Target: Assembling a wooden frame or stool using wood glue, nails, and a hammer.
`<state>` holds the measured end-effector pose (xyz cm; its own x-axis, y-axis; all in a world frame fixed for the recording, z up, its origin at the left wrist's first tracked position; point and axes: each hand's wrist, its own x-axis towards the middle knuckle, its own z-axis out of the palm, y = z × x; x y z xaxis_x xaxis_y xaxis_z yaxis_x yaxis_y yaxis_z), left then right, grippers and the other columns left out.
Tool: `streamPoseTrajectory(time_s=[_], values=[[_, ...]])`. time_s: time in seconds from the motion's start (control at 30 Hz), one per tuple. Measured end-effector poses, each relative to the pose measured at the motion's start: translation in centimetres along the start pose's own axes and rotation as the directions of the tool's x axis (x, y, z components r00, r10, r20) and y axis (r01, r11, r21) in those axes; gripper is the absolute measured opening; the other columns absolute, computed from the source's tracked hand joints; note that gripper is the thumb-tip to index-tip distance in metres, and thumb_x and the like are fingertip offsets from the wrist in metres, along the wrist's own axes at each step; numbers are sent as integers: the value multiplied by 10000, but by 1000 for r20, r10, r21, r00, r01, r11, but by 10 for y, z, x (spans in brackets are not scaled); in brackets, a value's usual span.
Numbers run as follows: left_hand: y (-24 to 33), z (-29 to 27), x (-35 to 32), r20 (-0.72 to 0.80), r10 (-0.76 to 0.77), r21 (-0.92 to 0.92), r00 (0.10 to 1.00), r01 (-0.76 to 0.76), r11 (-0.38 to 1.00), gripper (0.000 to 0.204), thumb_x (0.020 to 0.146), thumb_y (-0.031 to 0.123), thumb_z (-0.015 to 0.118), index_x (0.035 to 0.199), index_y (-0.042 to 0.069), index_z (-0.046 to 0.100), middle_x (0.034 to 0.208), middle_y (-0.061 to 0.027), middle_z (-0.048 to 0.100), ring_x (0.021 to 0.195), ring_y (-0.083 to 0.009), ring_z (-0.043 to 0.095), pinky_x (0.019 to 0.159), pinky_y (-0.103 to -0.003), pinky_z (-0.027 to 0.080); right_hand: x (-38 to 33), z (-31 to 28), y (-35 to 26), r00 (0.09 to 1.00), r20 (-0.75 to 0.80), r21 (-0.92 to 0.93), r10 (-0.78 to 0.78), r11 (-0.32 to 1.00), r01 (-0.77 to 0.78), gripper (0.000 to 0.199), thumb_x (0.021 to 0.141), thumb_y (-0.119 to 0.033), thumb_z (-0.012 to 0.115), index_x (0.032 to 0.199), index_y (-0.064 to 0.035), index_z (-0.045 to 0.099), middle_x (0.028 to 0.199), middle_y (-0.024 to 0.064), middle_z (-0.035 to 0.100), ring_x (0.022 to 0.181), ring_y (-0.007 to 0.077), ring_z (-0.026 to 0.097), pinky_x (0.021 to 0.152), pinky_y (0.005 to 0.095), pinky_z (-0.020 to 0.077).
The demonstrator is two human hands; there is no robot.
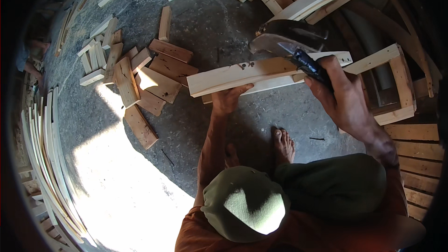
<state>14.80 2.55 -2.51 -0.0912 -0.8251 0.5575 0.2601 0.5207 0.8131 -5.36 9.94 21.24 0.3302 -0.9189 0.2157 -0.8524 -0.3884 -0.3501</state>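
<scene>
My left hand grips the near side of a pale wooden piece made of boards, its thumb along the lower edge. Dark nail marks show on the board's upper face. My right hand is closed round the dark blue grip of a hand tool, whose shiny metal shaft slants up and left over the wood. The tool's far end cannot be told apart from a dark, rounded metal object just beyond the boards. Under the right end of the piece, another pale board partly shows.
Loose wood blocks lie in a heap on the concrete floor. Long strips stand at the left, where part of a person shows. Wooden frames and slats fill the right. My bare foot is below.
</scene>
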Motion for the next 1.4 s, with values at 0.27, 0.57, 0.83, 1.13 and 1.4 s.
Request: streamPoseTrajectory(time_s=[0.27, 0.57, 0.83, 1.13, 1.4], values=[[6, 3, -3, 15, -165, -124, 986, 166, 978, 154, 822, 0, 766, 963, -9, 705, 887, -84, 713, 845, -190, 674, 784, -317, 523, -10, 9, -15, 999, 46, -35, -5, 999, 7, 304, 962, -114, 642, 1185, -8, 465, 748, 223, 649, 723, 444, 679, 582, 434, 529], [5, 7, 2, -72, -165, -195, 984, 148, 970, 141, 847, -39, 740, 982, -18, 703, 899, -72, 717, 854, -164, 675, 809, -305, 531, 4, 5, -8, 998, 39, -86, -54, 995, 57, 239, 1011, -168, 605, 1152, -29, 472, 684, 174, 629, 613, 367, 694, 505, 423, 507], [3, 2, 1, -30, -179, -116, 983, 174, 978, 141, 848, -23, 750, 983, -8, 712, 926, -62, 715, 868, -150, 663, 804, -299, 522, -5, 16, 2, 988, -144, 104, 52, 994, -38, 214, 1006, -140, 619, 1135, -29, 490, 693, 132, 575, 587, 226, 618, 546, 352, 484], [-2, 0, -1, -27, -181, -96, 983, 178, 979, 166, 834, -13, 754, 990, -1, 698, 926, -57, 706, 868, -155, 653, 807, -302, 513, 4, 12, -2, 961, -239, 245, 141, 966, -81, 266, 1033, -219, 579, 1148, -14, 455, 722, 156, 620, 604, 235, 653, 509, 368, 451], [-1, -2, 0, -24, -163, -107, 986, 160, 981, 250, 836, -4, 767, 1065, -13, 669, 929, -79, 713, 891, -164, 674, 837, -309, 529, 6, 0, -11, 986, -165, 146, 36, 989, -11, 242, 1001, -142, 613, 1162, -12, 487, 718, 184, 667, 611, 337, 709, 499, 393, 529]])
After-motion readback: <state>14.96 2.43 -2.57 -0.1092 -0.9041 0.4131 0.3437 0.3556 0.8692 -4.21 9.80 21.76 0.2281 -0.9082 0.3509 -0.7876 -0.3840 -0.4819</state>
